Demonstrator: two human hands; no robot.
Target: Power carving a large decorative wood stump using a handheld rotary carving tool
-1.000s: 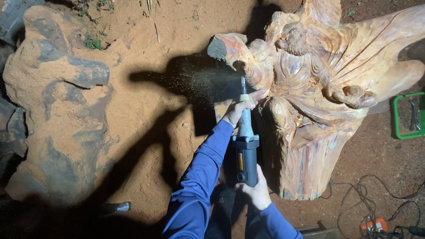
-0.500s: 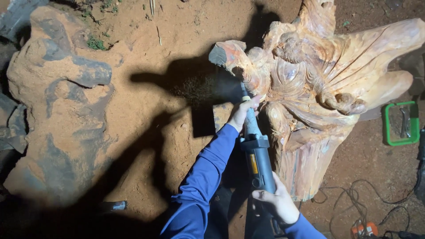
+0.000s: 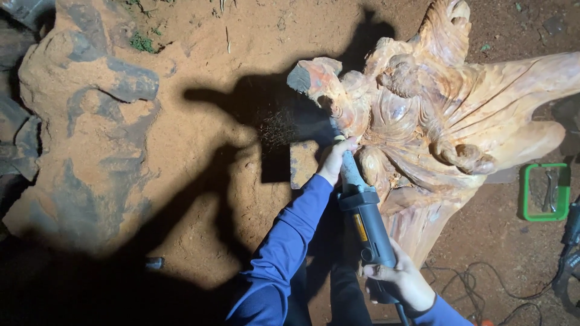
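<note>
Right hand: the right hand [image 3: 399, 279] is wrapping tightly around the back end of the power tool [image 3: 365, 226], down near the bottom of the view.
Power tool: a long grey and black grinder, pointing up and away from the person. It looks hard, stiff and a bit heavy — a two-hand thing, best held at the back grip and at the thin neck.
Cord: a black cord [image 3: 401, 314] is hanging from the tool's back end.
Left hand: the left hand [image 3: 334, 159] is closing around the thin front neck, just behind the tip.
Tip: it is touching the carved wood [image 3: 447, 121], I think; wood dust [image 3: 275, 124] is flying off to the left.
Carved wood: a big pale stump, heavy and hard, standing on red dirt [image 3: 211, 121].
Green tray: sitting on the dirt to the right — the green tray [image 3: 525, 193] is holding small metal tools.
Big rock: the big rock [image 3: 84, 133] is lying far left.
</note>
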